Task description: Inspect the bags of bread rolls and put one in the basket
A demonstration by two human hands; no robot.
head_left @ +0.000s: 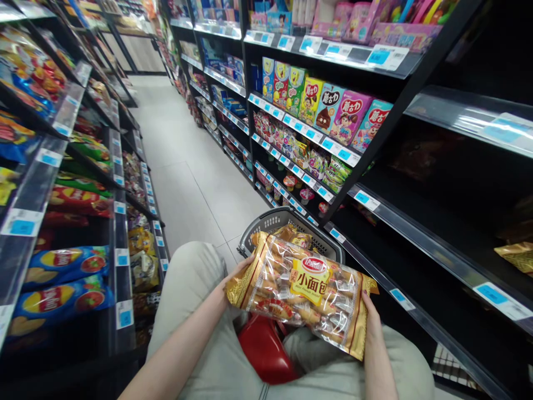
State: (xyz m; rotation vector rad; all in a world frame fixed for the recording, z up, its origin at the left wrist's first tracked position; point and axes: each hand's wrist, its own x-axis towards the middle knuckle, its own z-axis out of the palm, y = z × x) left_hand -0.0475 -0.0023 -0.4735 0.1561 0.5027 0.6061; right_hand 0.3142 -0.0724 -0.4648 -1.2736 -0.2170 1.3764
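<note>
A large clear-and-gold bag of small bread rolls (pixel 287 283) is held face up above my knees, tilted down to the right. My left hand (pixel 237 278) grips its left gold end, the fingers partly hidden behind it. At the right end, my right hand (pixel 372 316) closes on the edge with the thumb on the front. Just beyond the bag stands a grey shopping basket (pixel 266 219) on the floor, with gold-brown packages (pixel 295 236) inside it. Below the bag, a shiny red bag (pixel 266 350) rests between my legs.
Shelves on the right hold colourful snack boxes (pixel 325 108) and small candy packs (pixel 287 139). A dark shelf (pixel 437 222) close by on the right has a gold package (pixel 516 255). On the left are shelves of chip bags (pixel 62 266). A pale tiled aisle (pixel 179 150) runs between them.
</note>
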